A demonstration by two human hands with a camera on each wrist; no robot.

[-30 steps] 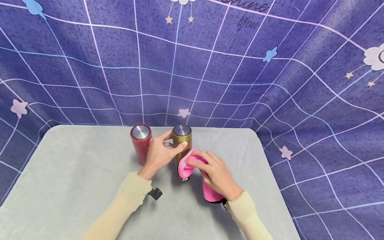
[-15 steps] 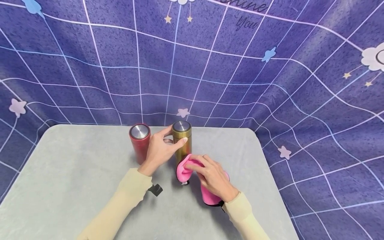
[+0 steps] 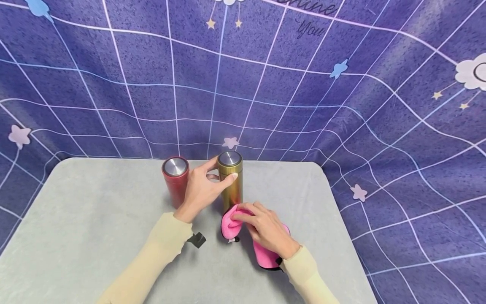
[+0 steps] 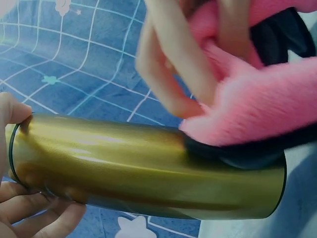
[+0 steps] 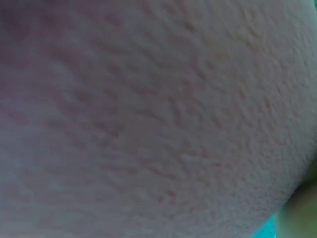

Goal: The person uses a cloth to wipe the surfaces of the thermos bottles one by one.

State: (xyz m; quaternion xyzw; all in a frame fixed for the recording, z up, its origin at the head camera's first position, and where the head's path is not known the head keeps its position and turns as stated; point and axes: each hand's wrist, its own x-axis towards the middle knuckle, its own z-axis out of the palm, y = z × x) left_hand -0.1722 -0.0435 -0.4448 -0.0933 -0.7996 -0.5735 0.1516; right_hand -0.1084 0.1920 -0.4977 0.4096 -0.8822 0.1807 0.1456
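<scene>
My left hand (image 3: 203, 188) grips a gold vacuum flask (image 3: 230, 188) near its top, thumb on the front and fingers behind. The flask has a round silver-topped lid and stands nearly upright in the head view. My right hand (image 3: 267, 226) pinches a fuzzy pink cloth (image 3: 230, 223) with dark edging. In the left wrist view, the bunched cloth (image 4: 267, 106) lies against the lower part of the flask (image 4: 124, 168). Part of the cloth hangs below my right palm. A pinkish, textured surface fills the right wrist view, too close to make out.
A red vacuum flask (image 3: 176, 181) with a silver-topped lid stands just left of my left hand, partly hidden by it. Both flasks are near the back edge of the grey-covered table (image 3: 83, 219). A purple grid-patterned curtain (image 3: 144, 97) hangs behind and along the right side.
The cloth in my right hand has slid down the gold flask, baring more of its side. The left hand has raised the flask slightly and keeps its grip.
</scene>
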